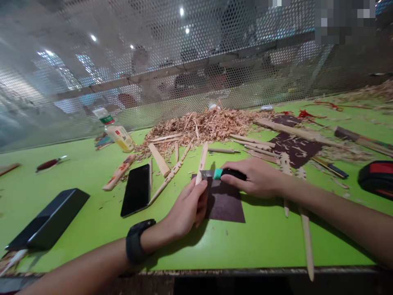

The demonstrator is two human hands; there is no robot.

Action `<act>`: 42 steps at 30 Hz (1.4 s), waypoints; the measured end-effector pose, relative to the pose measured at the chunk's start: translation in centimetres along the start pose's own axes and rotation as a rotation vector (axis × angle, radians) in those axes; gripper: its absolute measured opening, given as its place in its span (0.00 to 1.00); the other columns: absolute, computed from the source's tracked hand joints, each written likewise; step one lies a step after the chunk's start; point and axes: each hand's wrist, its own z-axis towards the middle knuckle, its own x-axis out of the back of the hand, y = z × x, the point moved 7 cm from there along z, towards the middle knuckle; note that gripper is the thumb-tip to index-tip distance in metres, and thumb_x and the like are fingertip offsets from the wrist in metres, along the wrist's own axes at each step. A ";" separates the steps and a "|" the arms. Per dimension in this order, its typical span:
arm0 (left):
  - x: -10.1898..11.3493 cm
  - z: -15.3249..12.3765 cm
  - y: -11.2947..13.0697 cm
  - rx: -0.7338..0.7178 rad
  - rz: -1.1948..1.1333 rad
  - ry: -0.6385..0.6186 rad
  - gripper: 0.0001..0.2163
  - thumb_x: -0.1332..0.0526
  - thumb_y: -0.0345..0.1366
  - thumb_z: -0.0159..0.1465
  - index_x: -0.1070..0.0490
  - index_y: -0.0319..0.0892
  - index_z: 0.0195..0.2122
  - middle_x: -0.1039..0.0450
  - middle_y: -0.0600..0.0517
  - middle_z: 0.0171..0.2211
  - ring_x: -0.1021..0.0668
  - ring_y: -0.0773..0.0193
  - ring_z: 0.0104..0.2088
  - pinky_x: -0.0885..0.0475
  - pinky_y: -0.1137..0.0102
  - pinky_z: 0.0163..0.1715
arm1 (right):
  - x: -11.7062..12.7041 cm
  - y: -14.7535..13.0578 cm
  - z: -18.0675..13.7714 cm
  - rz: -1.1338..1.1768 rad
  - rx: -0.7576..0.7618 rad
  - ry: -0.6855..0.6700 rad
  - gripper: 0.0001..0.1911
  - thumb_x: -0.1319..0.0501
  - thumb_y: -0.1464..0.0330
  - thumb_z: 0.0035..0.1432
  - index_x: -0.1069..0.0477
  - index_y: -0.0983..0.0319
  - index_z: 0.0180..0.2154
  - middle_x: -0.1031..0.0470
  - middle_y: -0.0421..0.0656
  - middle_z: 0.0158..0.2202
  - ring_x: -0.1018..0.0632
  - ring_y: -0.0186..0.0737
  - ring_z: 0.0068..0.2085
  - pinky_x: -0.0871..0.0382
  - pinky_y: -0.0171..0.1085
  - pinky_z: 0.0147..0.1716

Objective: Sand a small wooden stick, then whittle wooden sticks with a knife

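My left hand (188,206) pinches the lower part of a pale carved wooden stick (203,157), which stands tilted upright with notches cut in it. In my right hand (253,177) is a utility knife (232,173) with a black and turquoise handle. Its blade points left and meets the stick just above my left fingers. Under both hands lies a dark sheet (225,203) that looks like sandpaper. A slim wooden-handled tool (223,150) rests just beyond the stick. Left of it are a carved wooden rod (172,174) and a black phone (136,190).
A big heap of wood shavings (208,123) lies at the back against a perforated screen (172,69). Around it stand a bottle (118,133), a dustpan (50,219), a red-handled knife (48,164) and a tape measure (377,178). A carved stick (307,241) overhangs the front edge.
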 end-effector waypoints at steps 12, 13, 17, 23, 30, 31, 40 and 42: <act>-0.4 -0.6 -0.1 0.044 -0.002 0.003 0.19 0.37 0.53 0.65 0.44 0.48 0.31 0.50 0.65 0.19 0.47 0.73 0.15 0.49 0.77 0.12 | -0.5 -1.0 -0.2 0.097 0.074 -0.053 0.23 0.48 0.53 0.76 0.21 0.61 0.49 0.16 0.48 0.38 0.22 0.43 0.33 0.37 0.38 0.34; -0.4 -0.7 0.0 0.036 0.014 0.003 0.19 0.38 0.52 0.65 0.45 0.48 0.30 0.50 0.65 0.18 0.46 0.73 0.15 0.49 0.77 0.12 | -0.4 -0.8 -0.2 0.091 0.083 -0.043 0.23 0.48 0.53 0.77 0.21 0.61 0.49 0.15 0.48 0.38 0.22 0.43 0.33 0.37 0.38 0.34; -0.5 -0.8 0.5 -0.017 0.122 -0.008 0.20 0.42 0.50 0.68 0.45 0.46 0.24 0.48 0.62 0.17 0.45 0.74 0.15 0.50 0.75 0.14 | -0.2 -0.1 -0.2 0.020 0.122 0.002 0.24 0.48 0.54 0.77 0.20 0.61 0.51 0.14 0.49 0.41 0.20 0.44 0.36 0.36 0.38 0.35; -0.4 -0.8 0.5 0.023 0.161 -0.002 0.20 0.45 0.47 0.69 0.46 0.47 0.22 0.50 0.62 0.15 0.45 0.72 0.15 0.50 0.72 0.15 | 0.3 2.0 0.0 -0.096 0.103 0.038 0.24 0.47 0.51 0.75 0.18 0.57 0.52 0.14 0.47 0.39 0.20 0.44 0.33 0.36 0.39 0.31; -1.0 -2.0 0.1 -0.045 0.272 -0.117 0.21 0.46 0.51 0.75 0.43 0.45 0.26 0.44 0.60 0.20 0.42 0.71 0.19 0.47 0.74 0.18 | 6.0 7.6 -1.3 -0.204 -0.293 0.293 0.37 0.52 0.42 0.73 0.21 0.64 0.56 0.23 0.46 0.26 0.34 0.37 0.19 0.47 0.39 0.19; -0.9 -2.0 0.0 -0.044 0.253 -0.100 0.22 0.46 0.51 0.75 0.43 0.45 0.26 0.44 0.60 0.20 0.42 0.72 0.19 0.47 0.74 0.17 | 5.9 7.3 -1.2 -0.163 -0.281 0.296 0.38 0.53 0.41 0.73 0.22 0.64 0.56 0.23 0.46 0.26 0.33 0.37 0.19 0.46 0.38 0.19; -0.6 -0.7 -0.2 0.018 0.068 -0.015 0.21 0.40 0.56 0.70 0.44 0.47 0.30 0.47 0.64 0.20 0.45 0.74 0.15 0.47 0.77 0.12 | 0.1 0.4 0.2 0.027 -0.019 0.022 0.26 0.50 0.50 0.77 0.21 0.60 0.48 0.15 0.48 0.40 0.21 0.43 0.34 0.36 0.39 0.33; -0.4 -0.5 -0.2 0.008 0.087 -0.011 0.21 0.39 0.56 0.69 0.42 0.47 0.31 0.47 0.65 0.19 0.45 0.74 0.14 0.48 0.77 0.12 | -0.3 -0.3 0.1 0.083 0.011 -0.039 0.24 0.49 0.52 0.77 0.20 0.60 0.49 0.14 0.47 0.42 0.20 0.44 0.37 0.35 0.39 0.36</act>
